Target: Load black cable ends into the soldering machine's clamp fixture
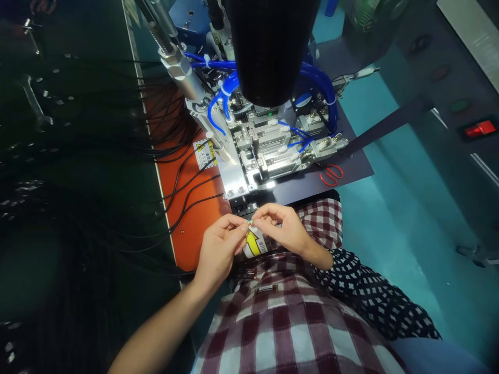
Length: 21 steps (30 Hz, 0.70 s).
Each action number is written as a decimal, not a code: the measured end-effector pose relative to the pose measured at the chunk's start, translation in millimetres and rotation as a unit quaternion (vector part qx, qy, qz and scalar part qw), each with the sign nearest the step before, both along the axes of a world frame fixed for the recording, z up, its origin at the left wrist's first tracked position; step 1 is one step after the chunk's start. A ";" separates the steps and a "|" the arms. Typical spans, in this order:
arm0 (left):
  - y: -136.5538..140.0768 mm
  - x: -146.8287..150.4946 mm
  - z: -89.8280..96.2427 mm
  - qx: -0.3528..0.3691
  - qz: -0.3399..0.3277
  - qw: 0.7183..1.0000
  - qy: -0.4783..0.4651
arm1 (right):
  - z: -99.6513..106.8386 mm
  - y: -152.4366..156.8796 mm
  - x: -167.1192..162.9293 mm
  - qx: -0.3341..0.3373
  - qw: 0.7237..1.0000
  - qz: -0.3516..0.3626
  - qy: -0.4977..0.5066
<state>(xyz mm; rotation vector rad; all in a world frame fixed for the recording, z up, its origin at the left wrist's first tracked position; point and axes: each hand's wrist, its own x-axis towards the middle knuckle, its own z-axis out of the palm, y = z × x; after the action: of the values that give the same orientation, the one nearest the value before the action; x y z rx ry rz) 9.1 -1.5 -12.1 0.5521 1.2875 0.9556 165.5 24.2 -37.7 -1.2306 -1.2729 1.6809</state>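
Before machine (pixel 273 156): left hand (pixel 219 246), right hand (pixel 286 229) pinch tiny piece (pixel 250 222).

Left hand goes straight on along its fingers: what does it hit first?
Most likely the right hand: its fingertips face those of the left hand almost tip to tip, at the small thin piece between them. One view only, so exact depth is unclear.

Red scissors (pixel 332 175) lie right, probably a wrench (pixel 34 103) left.
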 end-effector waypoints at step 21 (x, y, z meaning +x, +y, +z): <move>-1.4 -9.1 -6.7 0.008 -0.092 0.995 0.027 | -2.4 -2.1 -6.3 0.075 0.997 -0.001 -0.021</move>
<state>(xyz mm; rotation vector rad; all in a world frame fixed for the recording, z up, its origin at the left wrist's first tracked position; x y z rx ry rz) 0.0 -2.9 -18.8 0.7011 1.2540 0.8033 159.2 22.0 -40.1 -1.1830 -1.3969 1.5354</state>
